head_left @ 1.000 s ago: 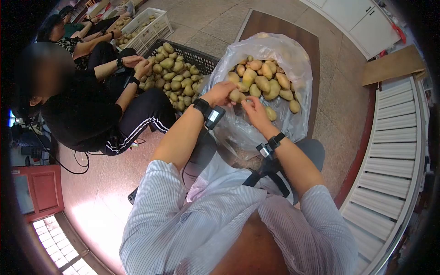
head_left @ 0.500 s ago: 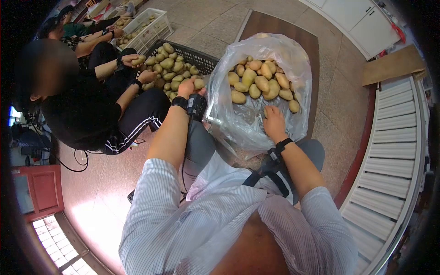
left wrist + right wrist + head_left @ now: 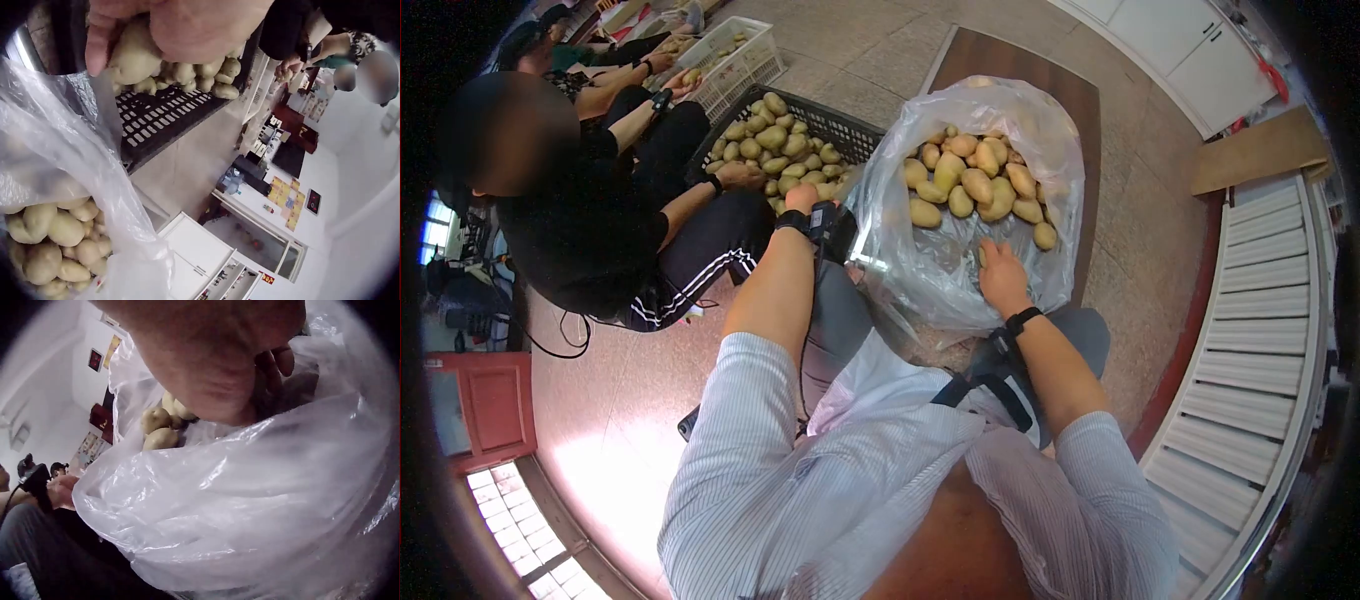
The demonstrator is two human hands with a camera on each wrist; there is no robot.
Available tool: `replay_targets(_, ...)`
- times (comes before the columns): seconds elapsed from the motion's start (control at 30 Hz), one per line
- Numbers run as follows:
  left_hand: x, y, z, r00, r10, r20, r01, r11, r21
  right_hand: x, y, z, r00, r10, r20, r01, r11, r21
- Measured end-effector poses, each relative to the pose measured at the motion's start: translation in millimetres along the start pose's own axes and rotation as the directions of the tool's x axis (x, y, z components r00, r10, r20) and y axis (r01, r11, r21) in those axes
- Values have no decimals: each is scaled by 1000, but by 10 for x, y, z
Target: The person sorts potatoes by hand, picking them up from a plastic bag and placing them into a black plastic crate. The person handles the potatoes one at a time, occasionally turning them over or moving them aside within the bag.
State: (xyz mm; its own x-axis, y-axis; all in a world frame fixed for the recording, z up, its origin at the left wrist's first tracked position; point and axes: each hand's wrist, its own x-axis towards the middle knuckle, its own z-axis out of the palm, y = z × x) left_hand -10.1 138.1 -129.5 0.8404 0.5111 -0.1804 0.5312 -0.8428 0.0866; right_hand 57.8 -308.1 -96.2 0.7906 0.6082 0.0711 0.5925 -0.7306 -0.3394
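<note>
In the left wrist view, a pale potato [image 3: 135, 55] sits between the thumb and fingers of my left hand [image 3: 187, 31]. In the head view that left hand [image 3: 803, 198] is at the near right corner of the black crate [image 3: 840, 133], which is full of potatoes [image 3: 775, 140]. My right hand [image 3: 1003, 275] is inside the clear plastic bag [image 3: 1040, 120], fingers curled, with a sliver of a potato [image 3: 983, 257] showing at its fingertips. Its grip is mostly hidden by the back of the hand. Yellowish potatoes [image 3: 977, 185] are heaped at the bag's far side.
Close on the left sits a person in black [image 3: 580, 220], one hand [image 3: 740, 175] at the crate's edge. Farther off are more people and a white crate [image 3: 745, 75] with potatoes. A brown board [image 3: 1010, 55] lies under the bag; a white radiator [image 3: 1240, 370] stands along the right.
My left hand has gone from the bag leftward to the black crate. My right hand has shifted nearer and rightward onto a potato inside the bag. The neighbour's far hand has moved toward the white crate.
</note>
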Motion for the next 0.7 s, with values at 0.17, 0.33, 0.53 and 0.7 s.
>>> replay_targets(0.17, 917, -540, 1308, 998, -41, -56, 39, 999, -33, -9, -28, -63, 997, 38, 63, -42, 998, 56)
replay_targets(0.33, 557, -375, 1057, 996, 67, -53, -66, 997, 35, -10, 31, -4, 996, 72, 54, -78, 988, 133)
replay_targets(0.53, -154, -22, -19, 992, 100, -78, -99, 995, 17, 12, 152, 148, 994, 99, 38, -106, 946, 305)
replay_targets(0.7, 18, 176, -22, 997, 67, -31, -66, 997, 27, 128, 49, 114, 943, 285, 171, -327, 701, 634)
